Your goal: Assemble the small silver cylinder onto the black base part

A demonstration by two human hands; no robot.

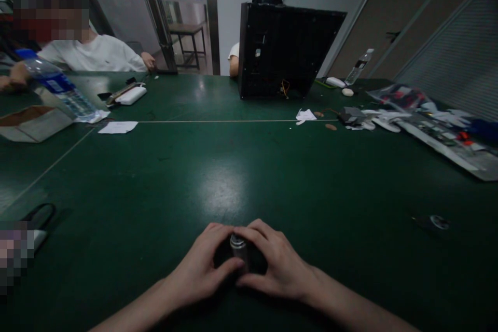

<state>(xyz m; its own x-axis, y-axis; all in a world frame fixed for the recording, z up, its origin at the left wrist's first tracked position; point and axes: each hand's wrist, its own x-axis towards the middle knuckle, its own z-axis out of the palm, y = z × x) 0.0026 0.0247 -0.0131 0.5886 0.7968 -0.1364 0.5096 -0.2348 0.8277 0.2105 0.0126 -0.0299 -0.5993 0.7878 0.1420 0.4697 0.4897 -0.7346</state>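
A small dark metallic cylinder with a shiny silver rim stands upright on the green table, near its front edge. From the left, my left hand curves round it, thumb at its near side and fingers at its top. My right hand curves round the other side in the same way, its fingertips meeting those of my left hand above the cylinder. Both hands touch the cylinder. Its lower part is dark and partly hidden by my thumbs.
A black open casing stands at the back, a person behind it. Another person sits back left, near a water bottle and box. A small dark object lies right; a loaded tray is farther back.
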